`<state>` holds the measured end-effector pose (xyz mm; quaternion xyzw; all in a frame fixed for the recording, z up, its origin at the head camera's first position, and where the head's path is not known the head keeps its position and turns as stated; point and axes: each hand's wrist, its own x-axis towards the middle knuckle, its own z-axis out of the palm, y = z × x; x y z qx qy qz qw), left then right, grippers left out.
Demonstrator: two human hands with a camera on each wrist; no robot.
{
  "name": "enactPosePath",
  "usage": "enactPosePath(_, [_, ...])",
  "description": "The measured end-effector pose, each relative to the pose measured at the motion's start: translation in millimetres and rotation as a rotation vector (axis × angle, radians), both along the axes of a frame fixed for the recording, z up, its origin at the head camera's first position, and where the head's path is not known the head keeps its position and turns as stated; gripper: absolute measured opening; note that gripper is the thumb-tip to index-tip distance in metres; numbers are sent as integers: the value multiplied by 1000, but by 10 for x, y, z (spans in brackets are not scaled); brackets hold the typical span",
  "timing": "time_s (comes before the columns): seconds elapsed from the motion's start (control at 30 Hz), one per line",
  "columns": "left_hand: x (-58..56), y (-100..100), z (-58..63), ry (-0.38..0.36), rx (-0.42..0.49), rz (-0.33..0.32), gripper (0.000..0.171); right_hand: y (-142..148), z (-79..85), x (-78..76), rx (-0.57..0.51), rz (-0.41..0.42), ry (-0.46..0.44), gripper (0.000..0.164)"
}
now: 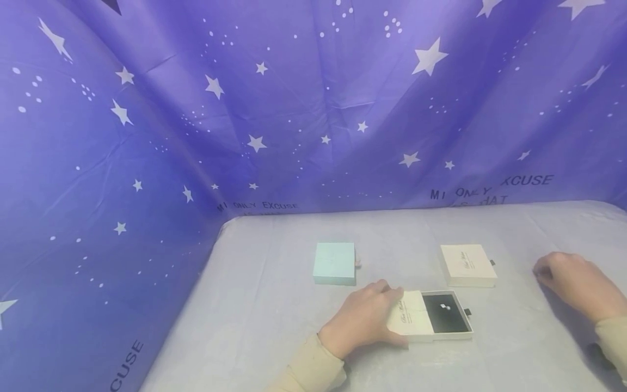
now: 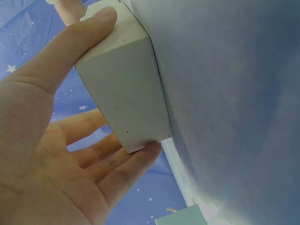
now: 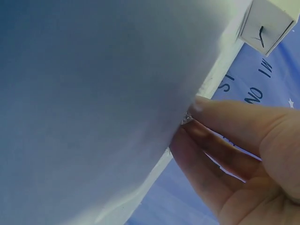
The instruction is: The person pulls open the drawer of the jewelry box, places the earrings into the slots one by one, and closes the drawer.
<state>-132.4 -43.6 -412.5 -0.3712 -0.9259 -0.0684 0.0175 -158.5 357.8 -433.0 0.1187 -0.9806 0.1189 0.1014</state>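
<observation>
A cream cardboard box [image 1: 415,321] with dark script lettering lies flat on the surface [image 1: 235,316], gripped at one end by the left hand [image 1: 362,316]. Its drawer [image 1: 458,325] is partly pulled out to the right, showing a black lining, two tiny pale pieces [image 1: 444,307] and a dark pull tab [image 1: 467,312]. A small, clear, glinting piece [image 3: 186,118] sits pinched between the right hand's [image 1: 573,280] fingertips.
</observation>
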Motion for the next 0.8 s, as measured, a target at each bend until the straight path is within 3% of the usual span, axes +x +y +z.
enactPosePath(0.13, [-1, -2, -2, -7, -1, 2, 92, -9, 8, 3, -12, 5, 22, 12])
enactPosePath(0.27, [-4, -5, 1, -10, 1, 7, 92, -33, 3, 8, -3, -1, 59, 32])
enactPosePath(0.47, [7, -1, 5, -12, 1, 13, 91, -31, 81, 10, 11, -46, -9, 5])
enactPosePath(0.8, [7, 4, 13, -11, 3, 9, 91, -78, 141, 49, -10, -52, 10, 6])
